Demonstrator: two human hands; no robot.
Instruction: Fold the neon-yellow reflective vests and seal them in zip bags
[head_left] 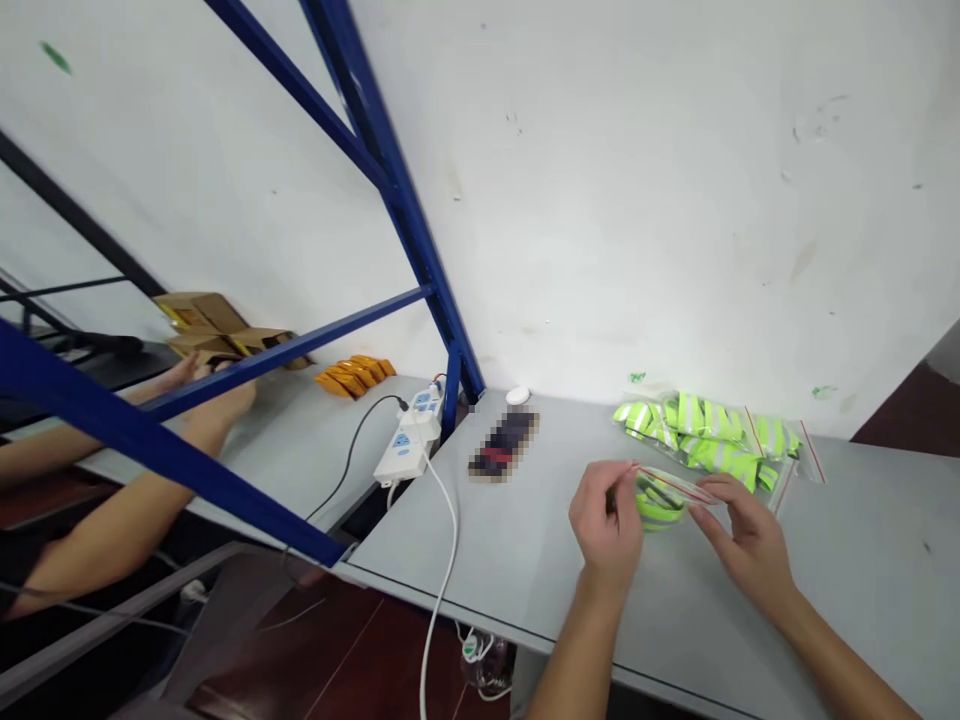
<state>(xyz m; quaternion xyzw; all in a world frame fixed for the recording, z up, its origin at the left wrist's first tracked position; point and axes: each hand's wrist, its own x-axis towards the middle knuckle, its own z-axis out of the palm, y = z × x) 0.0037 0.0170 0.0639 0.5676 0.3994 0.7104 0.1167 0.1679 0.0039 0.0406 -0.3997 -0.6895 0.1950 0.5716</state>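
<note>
Above the grey table, a clear zip bag [660, 503] with a red-striped seal hangs between my two hands. Inside it is a folded neon-yellow reflective strap with silver bands. My left hand [609, 515] pinches one end of the bag's top edge, fingers curled. At the other end of that edge, my right hand [746, 540] grips between thumb and index finger. Just behind my hands lie several similar zip bags [709, 425] of neon-yellow reflective straps, heaped near the wall.
A pixelated phone-like object [504, 446] and a white round item [517, 396] lie left. A power strip [405, 440] with cables sits by a blue metal frame [420, 240]. Beyond it, a co-worker's hands [225, 395] are near cardboard boxes [202, 315]; orange packets [355, 376] lie nearby.
</note>
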